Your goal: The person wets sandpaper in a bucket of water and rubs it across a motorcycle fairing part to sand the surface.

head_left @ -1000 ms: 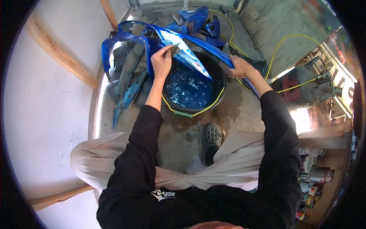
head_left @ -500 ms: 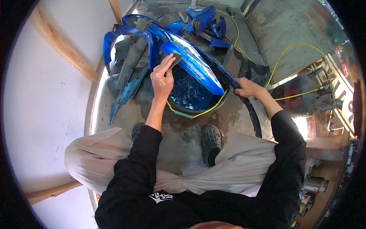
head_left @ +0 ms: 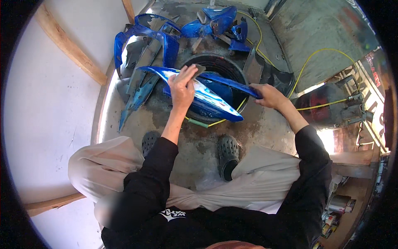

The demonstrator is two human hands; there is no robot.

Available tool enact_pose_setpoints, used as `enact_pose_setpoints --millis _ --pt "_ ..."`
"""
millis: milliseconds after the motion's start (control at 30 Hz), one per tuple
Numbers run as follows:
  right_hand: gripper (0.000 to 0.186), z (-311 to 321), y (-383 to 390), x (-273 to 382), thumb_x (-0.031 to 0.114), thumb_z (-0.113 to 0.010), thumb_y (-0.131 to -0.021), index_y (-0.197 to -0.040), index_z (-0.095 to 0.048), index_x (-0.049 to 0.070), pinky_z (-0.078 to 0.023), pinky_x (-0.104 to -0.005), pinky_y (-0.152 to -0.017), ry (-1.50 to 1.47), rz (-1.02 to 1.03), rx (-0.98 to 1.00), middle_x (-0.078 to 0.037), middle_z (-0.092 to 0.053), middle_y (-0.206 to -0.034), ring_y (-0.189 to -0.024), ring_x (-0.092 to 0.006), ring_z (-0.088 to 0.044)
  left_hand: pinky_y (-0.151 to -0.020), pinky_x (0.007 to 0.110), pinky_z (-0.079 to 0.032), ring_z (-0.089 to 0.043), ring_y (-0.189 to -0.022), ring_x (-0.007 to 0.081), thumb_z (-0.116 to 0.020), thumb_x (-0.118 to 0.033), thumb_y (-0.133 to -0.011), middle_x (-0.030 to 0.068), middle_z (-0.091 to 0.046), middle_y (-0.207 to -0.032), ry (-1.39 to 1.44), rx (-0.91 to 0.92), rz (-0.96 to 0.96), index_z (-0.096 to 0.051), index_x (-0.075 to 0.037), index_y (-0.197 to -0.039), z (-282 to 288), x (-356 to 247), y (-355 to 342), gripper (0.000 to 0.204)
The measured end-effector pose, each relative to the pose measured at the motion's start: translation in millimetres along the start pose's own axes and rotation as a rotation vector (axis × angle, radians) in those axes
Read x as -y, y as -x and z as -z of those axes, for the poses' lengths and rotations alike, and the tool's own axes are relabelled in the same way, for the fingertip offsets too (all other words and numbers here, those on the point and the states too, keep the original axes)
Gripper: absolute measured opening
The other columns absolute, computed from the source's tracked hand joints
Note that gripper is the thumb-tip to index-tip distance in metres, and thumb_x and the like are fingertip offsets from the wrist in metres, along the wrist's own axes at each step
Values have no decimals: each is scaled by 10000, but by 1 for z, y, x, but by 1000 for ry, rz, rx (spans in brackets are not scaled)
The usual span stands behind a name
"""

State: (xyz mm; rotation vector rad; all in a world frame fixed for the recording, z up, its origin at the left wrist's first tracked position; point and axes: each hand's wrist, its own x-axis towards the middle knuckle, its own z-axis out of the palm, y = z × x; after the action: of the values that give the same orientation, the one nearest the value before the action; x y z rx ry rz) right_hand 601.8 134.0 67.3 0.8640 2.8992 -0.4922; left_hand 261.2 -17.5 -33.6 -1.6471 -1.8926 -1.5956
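Note:
A glossy blue motorcycle fairing panel point(head_left: 215, 101) with white streaks on its face lies tilted over a black tub point(head_left: 226, 62) of dark water. Its dark blue rear edge runs to my right hand point(head_left: 269, 96), whose fingers are closed around that end. My left hand point(head_left: 182, 89) rests against the upper face of the panel. Pinched at its fingertips is a thin grey-green piece of sandpaper point(head_left: 199, 70). Part of the tub and the water is hidden beneath the panel.
Behind the tub stand other blue fairing parts point(head_left: 211, 25), and a blue front cowl point(head_left: 170, 47) with dark panels is at the left. A yellow hose point(head_left: 325, 50) curls to a dark red-and-black tank point(head_left: 317, 101) at right. A green-gripped handle point(head_left: 198, 123) hangs at the tub's near side.
The panel has turned and swung lower and nearer, its left end now pointing left. My left hand has shifted slightly right and forward along it, while the right hand keeps its grip.

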Motion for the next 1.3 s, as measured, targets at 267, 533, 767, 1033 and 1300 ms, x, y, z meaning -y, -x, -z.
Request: enact_pose_setpoints --millis 267,533,767,1033,1300 --pt "506 -12 -7 24 235 -851 -879 -1297 -697 -6 -614 -509 -907 212 210 -385 -224 -792 -1057 -1021 -420 -771 -1131 445 -371 -704 -1343 229 -673 -2 -983 32 -801 -1357 -36 28 -1 -812 -135 -1262 -14 -5 2 339" --pt "658 -81 -32 68 260 -843 -955 -1463 -547 -35 -644 -428 -777 -245 265 -114 -232 -772 -1149 -817 -317 -799 -1015 433 -537 -767 -1224 300 -639 2 -1026 164 -807 -1292 280 36 154 -783 -68 -1345 -3 -4 -9 357" --pt "404 -2 -45 101 304 -677 -1113 -1338 -645 -31 -522 -294 -503 -844 -171 127 -43 -672 -766 -596 -124 -666 -1079 452 -476 -716 -1274 350 -620 2 -1020 192 -772 -1338 -33 -198 23 -748 -28 -1350 35 9 -12 356" --pt "409 2 -56 94 376 -513 -1198 -1159 -676 4 -463 -280 -444 -975 -302 97 -5 -612 -672 -515 -113 -620 -1218 486 -369 -551 -1522 281 -608 -23 -971 82 -674 -1548 41 189 -257 -732 -92 -1406 -4 -85 37 457" --pt "447 16 -77 94 364 -521 -1191 -1132 -700 -41 -457 -309 -419 -992 -381 95 -61 -632 -666 -497 -147 -612 -1199 501 -375 -550 -1514 361 -573 -38 -1034 158 -637 -1580 -177 -30 9 -653 -37 -1497 -6 -45 40 469"
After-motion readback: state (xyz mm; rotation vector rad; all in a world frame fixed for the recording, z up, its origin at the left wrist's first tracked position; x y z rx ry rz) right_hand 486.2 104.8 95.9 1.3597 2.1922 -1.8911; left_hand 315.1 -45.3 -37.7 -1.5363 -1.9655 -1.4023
